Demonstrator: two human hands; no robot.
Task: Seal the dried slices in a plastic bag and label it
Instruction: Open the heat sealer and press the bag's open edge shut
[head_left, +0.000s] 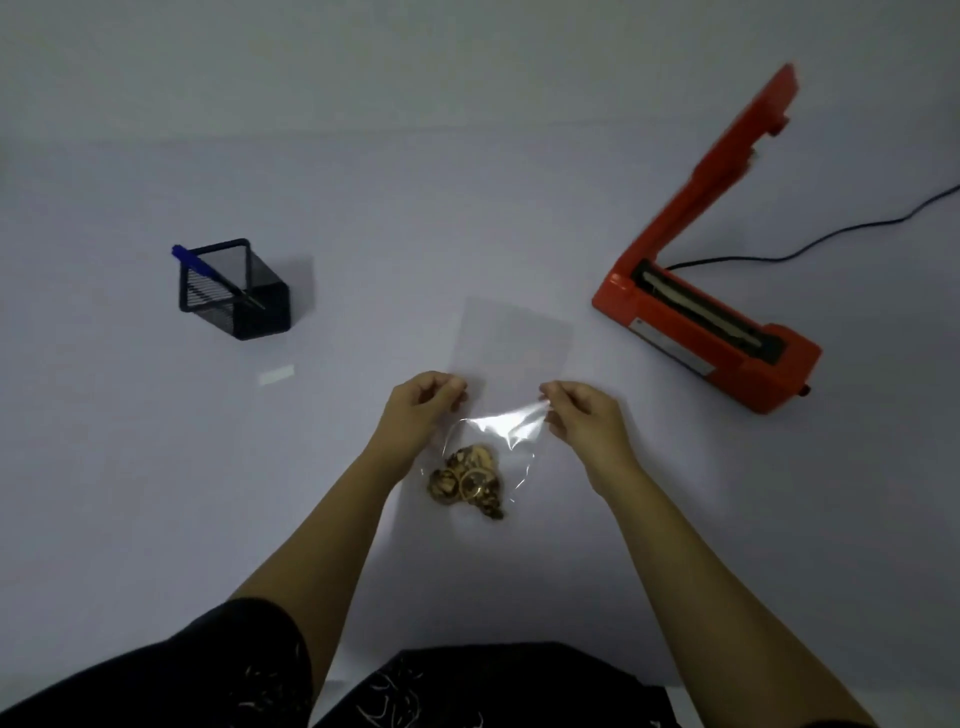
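A clear plastic bag (501, 428) hangs between my two hands above the white table (467, 218). Brown dried slices (470, 480) are bunched at its bottom. My left hand (423, 402) pinches the bag's top left edge. My right hand (579, 410) pinches the top right edge, where the plastic catches the light. A small white label (276, 375) lies flat on the table to the left. A blue pen (215, 275) leans in a black mesh holder (234, 288) further left.
An orange heat sealer (706, 332) stands at the right with its arm raised open, and its black cable (831, 234) runs off to the right. A second clear sheet or bag (514, 332) lies flat just beyond my hands.
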